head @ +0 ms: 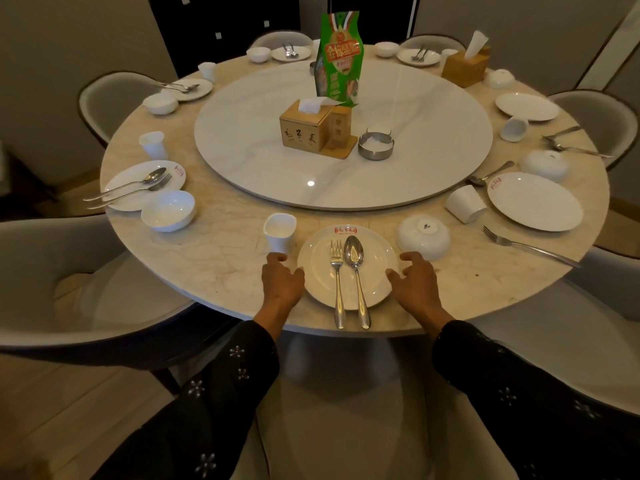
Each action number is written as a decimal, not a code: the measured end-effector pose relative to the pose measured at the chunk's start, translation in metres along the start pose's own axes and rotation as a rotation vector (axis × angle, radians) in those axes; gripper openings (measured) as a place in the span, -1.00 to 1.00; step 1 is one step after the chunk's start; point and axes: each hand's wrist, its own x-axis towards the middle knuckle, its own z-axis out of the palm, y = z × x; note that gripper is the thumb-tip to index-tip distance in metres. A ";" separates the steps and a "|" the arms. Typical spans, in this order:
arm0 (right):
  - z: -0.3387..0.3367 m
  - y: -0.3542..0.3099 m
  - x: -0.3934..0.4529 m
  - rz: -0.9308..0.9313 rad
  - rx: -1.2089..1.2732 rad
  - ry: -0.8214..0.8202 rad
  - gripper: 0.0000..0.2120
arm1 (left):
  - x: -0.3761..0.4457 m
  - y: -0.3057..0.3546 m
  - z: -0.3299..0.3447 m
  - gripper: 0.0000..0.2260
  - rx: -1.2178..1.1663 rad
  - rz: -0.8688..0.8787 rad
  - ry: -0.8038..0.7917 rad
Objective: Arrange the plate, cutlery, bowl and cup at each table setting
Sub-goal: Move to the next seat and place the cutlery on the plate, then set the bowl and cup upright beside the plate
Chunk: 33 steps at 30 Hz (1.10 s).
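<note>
Right now we have our left hand and right hand on either side of the near plate, fingers loosely spread and touching or just beside its rim; neither hand grips anything. The fork and spoon lie side by side on the plate, handles hanging past its near rim and close to the tabletop edge. That overhang is our main worry: if we nudge or turn the plate, the cutlery could slide, swing or tip off toward the floor. The cup stands upright just beyond our left fingers, so a careless sideways push could knock it over. The bowl sits upside down just beyond our right hand, still to be turned over by our reckoning, and it looks smooth enough to slip in a hurried grasp. The plate itself lies near the tabletop edge, so pulling it nearer risks leaving it overhanging. The settings to the right look unfinished, with another cup lying tipped.
</note>
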 end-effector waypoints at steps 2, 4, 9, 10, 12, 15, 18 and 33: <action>0.000 0.003 0.001 0.072 0.044 -0.057 -0.49 | 0.000 -0.004 -0.001 -0.56 -0.032 -0.044 -0.069; 0.004 0.006 0.001 0.097 0.075 -0.094 -0.51 | -0.005 -0.006 0.003 -0.61 -0.040 -0.045 -0.124; 0.008 0.005 0.002 0.115 0.126 -0.073 -0.55 | -0.009 -0.008 0.007 -0.66 -0.100 -0.032 -0.114; 0.008 0.005 0.004 0.119 0.127 -0.067 -0.55 | -0.009 -0.008 0.007 -0.67 -0.102 -0.030 -0.117; 0.008 0.005 0.005 0.121 0.134 -0.063 -0.55 | -0.007 -0.007 0.008 -0.67 -0.098 -0.032 -0.124; 0.005 0.003 0.004 0.118 0.146 -0.071 -0.57 | -0.005 -0.007 0.009 -0.65 -0.092 -0.040 -0.123; -0.001 0.004 0.004 0.125 0.162 -0.050 -0.60 | -0.005 -0.005 0.009 -0.65 -0.017 0.036 -0.018; -0.066 0.017 0.085 0.116 0.093 0.087 -0.51 | 0.021 0.126 0.133 -0.72 0.274 0.711 -0.406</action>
